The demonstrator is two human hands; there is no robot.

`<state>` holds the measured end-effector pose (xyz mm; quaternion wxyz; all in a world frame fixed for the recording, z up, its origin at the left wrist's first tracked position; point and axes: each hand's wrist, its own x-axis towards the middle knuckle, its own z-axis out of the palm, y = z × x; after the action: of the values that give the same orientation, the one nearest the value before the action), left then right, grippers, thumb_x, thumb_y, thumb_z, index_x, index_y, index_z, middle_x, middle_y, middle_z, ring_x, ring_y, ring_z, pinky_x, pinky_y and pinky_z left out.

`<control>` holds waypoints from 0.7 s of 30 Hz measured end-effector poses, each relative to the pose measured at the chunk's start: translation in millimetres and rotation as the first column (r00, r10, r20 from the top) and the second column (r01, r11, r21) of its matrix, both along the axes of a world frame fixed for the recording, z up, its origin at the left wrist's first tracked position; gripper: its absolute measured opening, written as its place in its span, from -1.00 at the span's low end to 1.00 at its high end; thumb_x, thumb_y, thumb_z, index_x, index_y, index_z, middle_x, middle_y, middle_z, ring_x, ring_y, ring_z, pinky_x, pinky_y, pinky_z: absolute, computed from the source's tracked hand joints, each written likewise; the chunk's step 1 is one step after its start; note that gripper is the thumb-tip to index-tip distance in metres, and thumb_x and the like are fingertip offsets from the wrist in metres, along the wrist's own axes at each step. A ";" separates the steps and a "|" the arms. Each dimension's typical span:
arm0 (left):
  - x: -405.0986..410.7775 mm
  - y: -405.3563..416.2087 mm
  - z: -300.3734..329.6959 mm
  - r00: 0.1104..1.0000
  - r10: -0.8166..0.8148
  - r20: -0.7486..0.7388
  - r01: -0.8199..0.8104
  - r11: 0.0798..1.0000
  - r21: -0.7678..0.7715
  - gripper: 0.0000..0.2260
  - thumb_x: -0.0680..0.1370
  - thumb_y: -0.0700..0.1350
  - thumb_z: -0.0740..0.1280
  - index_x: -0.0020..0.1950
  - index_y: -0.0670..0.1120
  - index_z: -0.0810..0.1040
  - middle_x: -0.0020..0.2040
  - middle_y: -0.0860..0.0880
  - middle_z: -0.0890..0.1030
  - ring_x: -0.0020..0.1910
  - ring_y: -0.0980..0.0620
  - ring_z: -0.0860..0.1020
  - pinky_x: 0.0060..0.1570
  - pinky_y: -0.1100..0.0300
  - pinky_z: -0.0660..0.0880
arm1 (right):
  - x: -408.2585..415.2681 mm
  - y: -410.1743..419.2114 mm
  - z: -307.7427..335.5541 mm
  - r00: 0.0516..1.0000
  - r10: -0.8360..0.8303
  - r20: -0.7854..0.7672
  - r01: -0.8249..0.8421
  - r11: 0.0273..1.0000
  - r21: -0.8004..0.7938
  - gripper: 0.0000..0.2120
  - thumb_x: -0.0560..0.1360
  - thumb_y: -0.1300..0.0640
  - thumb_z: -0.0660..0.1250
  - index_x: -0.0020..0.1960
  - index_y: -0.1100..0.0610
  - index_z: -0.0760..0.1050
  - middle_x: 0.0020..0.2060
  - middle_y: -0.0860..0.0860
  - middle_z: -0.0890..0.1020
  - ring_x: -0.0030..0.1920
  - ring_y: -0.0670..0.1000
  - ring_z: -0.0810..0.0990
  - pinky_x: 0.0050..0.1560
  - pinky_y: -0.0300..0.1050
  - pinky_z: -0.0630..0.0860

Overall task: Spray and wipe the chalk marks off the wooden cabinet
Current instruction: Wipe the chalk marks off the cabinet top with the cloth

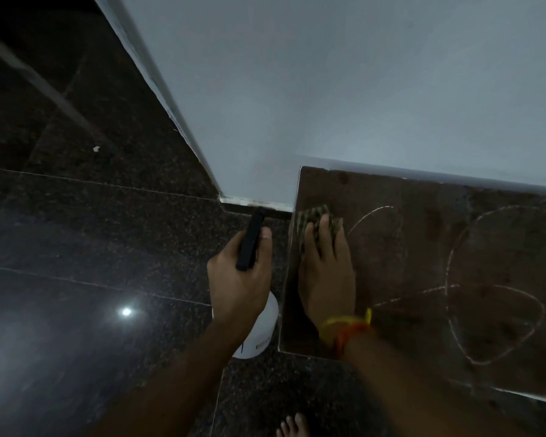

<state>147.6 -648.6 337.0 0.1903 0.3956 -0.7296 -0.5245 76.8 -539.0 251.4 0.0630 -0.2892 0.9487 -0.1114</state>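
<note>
Fingers of our right hand press flat on a striped cloth at the wooden cabinet's left end, beside chalk marks. Our left hand grips the white spray bottle over dark floor.
</note>
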 end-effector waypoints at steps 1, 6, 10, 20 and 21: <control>-0.5 -0.9 0.6 1.000 0.005 0.005 -0.005 1.000 0.005 -0.66 0.57 0.07 0.30 -0.29 -0.12 0.48 -0.43 -0.26 0.45 -0.46 -0.28 0.43 -0.47 -0.15 0.43 | 17.3 7.8 1.7 1.000 0.008 0.019 -0.008 1.000 0.002 -0.43 0.54 0.04 0.10 0.50 0.19 0.12 0.51 0.19 0.09 0.51 0.27 -0.02 0.47 0.18 0.11; -8.3 -4.6 1.1 1.000 0.014 0.009 -0.014 1.000 -0.001 -0.68 0.57 0.06 0.30 -0.35 -0.02 0.45 -0.49 -0.09 0.42 -0.52 -0.10 0.42 -0.50 -0.10 0.42 | 55.4 21.0 6.5 0.998 0.030 0.055 -0.032 0.999 0.041 -0.46 0.54 0.00 0.04 0.48 0.16 0.20 0.49 0.17 0.18 0.48 0.26 0.14 0.42 0.16 0.24; -16.7 -8.2 -3.7 1.000 0.020 -0.021 -0.020 1.000 -0.008 -0.68 0.57 0.10 0.30 -0.33 -0.01 0.47 -0.49 -0.09 0.44 -0.52 -0.11 0.44 -0.49 -0.13 0.46 | 11.4 -0.4 0.6 0.999 0.052 0.012 -0.052 0.999 -0.014 -0.43 0.55 -0.01 0.03 0.51 0.18 0.13 0.51 0.18 0.11 0.50 0.27 0.02 0.47 0.16 0.12; -23.5 -13.0 -6.3 1.000 0.019 -0.018 -0.019 1.000 -0.003 -0.70 0.56 0.06 0.30 -0.28 -0.08 0.51 -0.46 -0.14 0.48 -0.52 -0.05 0.46 -0.49 -0.08 0.47 | -51.5 -33.3 -13.2 1.000 0.010 -0.015 -0.009 0.996 0.093 -0.42 0.54 0.09 -0.02 0.52 0.24 0.01 0.52 0.23 0.04 0.51 0.29 -0.07 0.50 0.18 0.01; -23.2 -13.1 -6.0 1.000 0.021 -0.018 -0.021 1.000 0.002 -0.70 0.56 0.06 0.30 -0.29 -0.09 0.50 -0.46 -0.14 0.46 -0.52 -0.05 0.44 -0.49 -0.11 0.46 | -31.3 -24.8 -6.0 1.000 0.009 0.001 -0.009 0.999 0.043 -0.43 0.56 0.06 0.04 0.52 0.22 0.04 0.52 0.22 0.05 0.51 0.29 -0.05 0.50 0.17 0.03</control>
<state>124.4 -661.6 331.0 0.2021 0.3987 -0.7230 -0.5267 45.5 -563.8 245.4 0.0702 -0.2922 0.9494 -0.0909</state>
